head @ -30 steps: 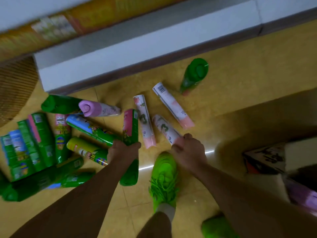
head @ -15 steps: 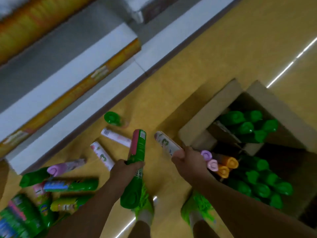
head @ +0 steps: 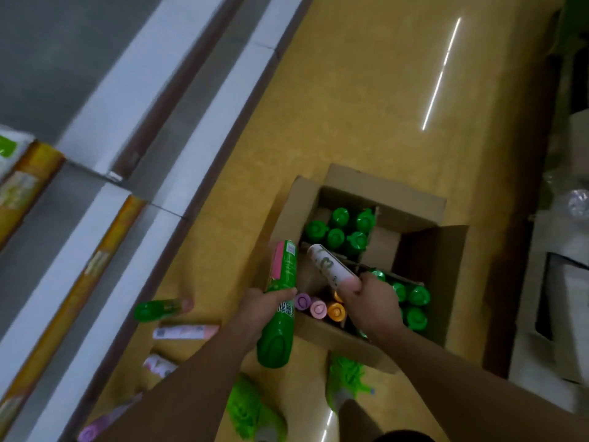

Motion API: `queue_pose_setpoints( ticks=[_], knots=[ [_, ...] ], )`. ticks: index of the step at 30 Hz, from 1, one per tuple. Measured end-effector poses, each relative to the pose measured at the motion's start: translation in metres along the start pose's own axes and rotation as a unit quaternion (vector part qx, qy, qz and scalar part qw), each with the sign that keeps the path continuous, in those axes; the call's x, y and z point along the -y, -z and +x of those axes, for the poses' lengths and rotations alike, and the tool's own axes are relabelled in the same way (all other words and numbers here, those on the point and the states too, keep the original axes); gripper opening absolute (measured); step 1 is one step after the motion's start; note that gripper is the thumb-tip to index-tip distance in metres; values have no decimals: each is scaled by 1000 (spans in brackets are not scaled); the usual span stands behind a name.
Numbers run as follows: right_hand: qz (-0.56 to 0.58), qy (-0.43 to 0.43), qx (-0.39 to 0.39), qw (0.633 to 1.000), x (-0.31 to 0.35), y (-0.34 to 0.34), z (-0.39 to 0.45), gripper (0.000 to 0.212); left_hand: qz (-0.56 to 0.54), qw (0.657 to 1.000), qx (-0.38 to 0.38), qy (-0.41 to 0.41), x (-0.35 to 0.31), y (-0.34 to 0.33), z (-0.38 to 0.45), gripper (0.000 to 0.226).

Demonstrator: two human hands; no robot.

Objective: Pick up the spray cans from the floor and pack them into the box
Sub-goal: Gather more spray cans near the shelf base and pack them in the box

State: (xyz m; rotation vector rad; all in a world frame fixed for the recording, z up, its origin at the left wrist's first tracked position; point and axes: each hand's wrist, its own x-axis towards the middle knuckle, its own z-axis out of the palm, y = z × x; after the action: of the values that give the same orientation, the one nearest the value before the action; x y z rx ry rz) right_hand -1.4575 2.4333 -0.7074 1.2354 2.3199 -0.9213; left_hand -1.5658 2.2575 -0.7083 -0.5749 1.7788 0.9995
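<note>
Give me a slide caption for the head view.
Left hand holds a green can, right hand a white can, above the box.

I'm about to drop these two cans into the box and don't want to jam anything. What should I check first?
1. Left hand grips the green spray can firmly: ok.
2. Right hand holds the white spray can with green print: ok.
3. Both cans over the brown cardboard box: white ok, green not ok, at the edge.
4. Free slot beside the purple, pink and orange caps: cannot tell.
5. Cans upright for insertion: not ok, both tilted.
</note>
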Motion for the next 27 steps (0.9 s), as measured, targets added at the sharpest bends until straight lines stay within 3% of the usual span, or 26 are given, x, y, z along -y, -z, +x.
queue_pose_setpoints(
  ticks=[9,14,18,24,27],
  knots=[
    [35,-34,1,999,-50,49,-6,36,23,998,47,37,-62,-66,-41,54],
    [44,-43,41,997,-42,40,2,36,71,993,73,55,-111,-69,-35,28],
    [32,-70,60,995,-27,22,26,34,144,987,59,26,-159,-63,7,42],
    [1,-99,92,991,3,-14,65,40,342,935,94,-1,-236,-63,81,42],
    [-26,-107,102,989,11,-40,85,42,438,889,112,-70,-259,-74,114,30]
  ],
)
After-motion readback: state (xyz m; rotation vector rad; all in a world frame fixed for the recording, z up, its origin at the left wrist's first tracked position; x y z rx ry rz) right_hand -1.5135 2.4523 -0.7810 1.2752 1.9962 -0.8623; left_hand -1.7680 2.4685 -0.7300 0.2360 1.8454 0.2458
